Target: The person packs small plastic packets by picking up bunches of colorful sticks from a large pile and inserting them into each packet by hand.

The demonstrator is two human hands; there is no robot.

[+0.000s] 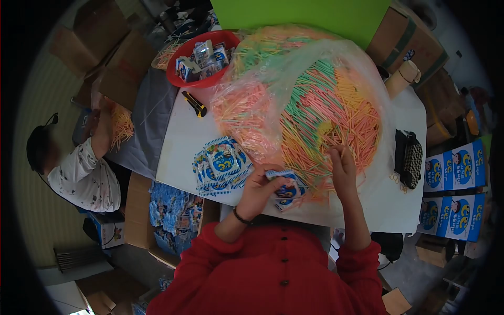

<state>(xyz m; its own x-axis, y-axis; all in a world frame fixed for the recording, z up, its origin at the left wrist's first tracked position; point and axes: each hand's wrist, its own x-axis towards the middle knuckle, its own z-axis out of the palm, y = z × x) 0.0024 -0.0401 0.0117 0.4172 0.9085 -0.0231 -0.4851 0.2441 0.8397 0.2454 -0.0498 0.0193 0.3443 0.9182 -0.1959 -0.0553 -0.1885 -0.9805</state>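
Note:
My left hand [257, 193] is closed on a small blue-and-white packet [286, 190], held over the table's front edge, with more such packets around it. At the near side of a big heap of thin pink, green, yellow and orange sticks [315, 100], my right hand [343, 167] has its fingers pinched together. What lies between those fingertips is too small to make out. The heap rests in a clear plastic bag [273, 79], which is spread open towards me. Left of my left hand lies a loose pile of the same packets [223, 163].
A red basin [191, 81] of packets and a yellow-black utility knife [194, 104] are at the table's left. On the right lie a checkered pouch [413, 160] and rubber bands. A carton [137, 215] of packets stands below. At left, another person [84, 173] handles sticks.

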